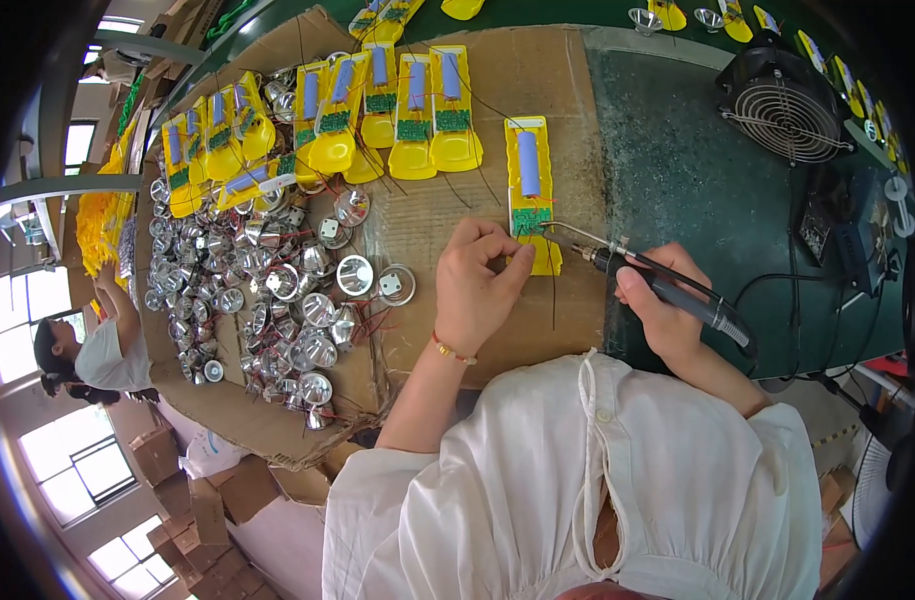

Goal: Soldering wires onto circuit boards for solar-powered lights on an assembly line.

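Cardboard (553, 60) ran under the fingers of our left hand (470, 280), and its right edge passed just left of our right hand (668, 315), beneath the tool. Beyond that edge, to the right of our right fingers, dark green bench top (678, 170) stretched to a black fan (783, 120), giving that arm its widest room. Left of our left fingers, room narrowed quickly: loose reflectors (356, 275) lay near, then a crowded cardboard tray (263, 445) with a worn, bent rim. The bench's near edge passed just below our right wrist.

We had our right fingers wrapped around a soldering tool (678, 295), its tip at the green circuit board (524, 216) of one yellow casing (546, 180). That casing lay just beyond our left fingertips, lengthwise away from us. Our left thumb and forefinger were bent together at its lower left side; we could not tell whether they pinched a wire.

The bench top looked scuffed and speckled beside the cardboard. Far left of our left fingers, we saw another person (108, 345), bright windows (23, 310) and piled boxes (193, 550).

We counted one casing at our fingers, with one purple battery (529, 165), and at least nine yellow units (451, 150) beyond them to the left. Reflectors numbered in the dozens, too overlapped for an exact count. We saw one black fan, one soldering tool and one other person.
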Available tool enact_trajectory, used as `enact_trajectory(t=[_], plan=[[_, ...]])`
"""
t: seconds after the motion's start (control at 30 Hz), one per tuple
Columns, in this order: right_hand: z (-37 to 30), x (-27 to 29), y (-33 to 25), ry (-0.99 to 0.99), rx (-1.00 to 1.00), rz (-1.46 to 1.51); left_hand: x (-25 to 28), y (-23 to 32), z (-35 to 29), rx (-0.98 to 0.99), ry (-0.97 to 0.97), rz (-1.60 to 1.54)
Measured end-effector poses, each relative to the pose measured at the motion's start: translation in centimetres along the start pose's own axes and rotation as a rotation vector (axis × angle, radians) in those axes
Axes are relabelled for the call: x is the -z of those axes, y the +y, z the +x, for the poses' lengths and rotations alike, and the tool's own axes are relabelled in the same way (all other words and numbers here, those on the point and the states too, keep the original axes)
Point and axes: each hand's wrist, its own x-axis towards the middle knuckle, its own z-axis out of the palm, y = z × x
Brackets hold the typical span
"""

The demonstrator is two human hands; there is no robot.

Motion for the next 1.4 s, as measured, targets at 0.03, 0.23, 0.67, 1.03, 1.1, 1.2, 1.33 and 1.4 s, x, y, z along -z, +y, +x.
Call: enact_trajectory(t=[0.03, 0.23, 0.67, 1.03, 1.1, 1.2, 1.33, 1.4], plan=[[-0.1, 0.0, 0.0, 0.002, 0.013, -0.018, 0.0, 0.0, 0.0, 0.013, -0.008, -0.007], [-0.2, 0.7, -0.6, 0.098, 0.002, 0.113, 0.1, -0.1, 0.0, 0.022, -0.003, -0.028], [-0.1, 3.1, 0.5, 0.144, -0.072, 0.197, 0.1, -0.1, 0.1, 0.094, 0.080, -0.142], [0.8, 5.5, 1.3, 0.249, -0.141, 0.196, -2.3, 2.9, 11.8, -0.104, -0.144, 0.344], [0.8, 5.1, 1.2, 0.233, -0.143, 0.230, -3.0, 3.1, 17.0, -0.039, -0.014, 0.327], [0.7, 5.4, 0.9, 0.244, -0.165, 0.206, -0.9, 5.7, 20.2, -0.263, 0.195, 0.379], [0.8, 5.9, 1.3, 0.270, -0.201, 0.272, 3.8, 6.3, 15.7, -0.151, 0.235, 0.755], [0.8, 5.3, 0.9, 0.242, -0.204, 0.263, 5.0, 4.9, 12.9, 0.073, 0.077, 1.172]])
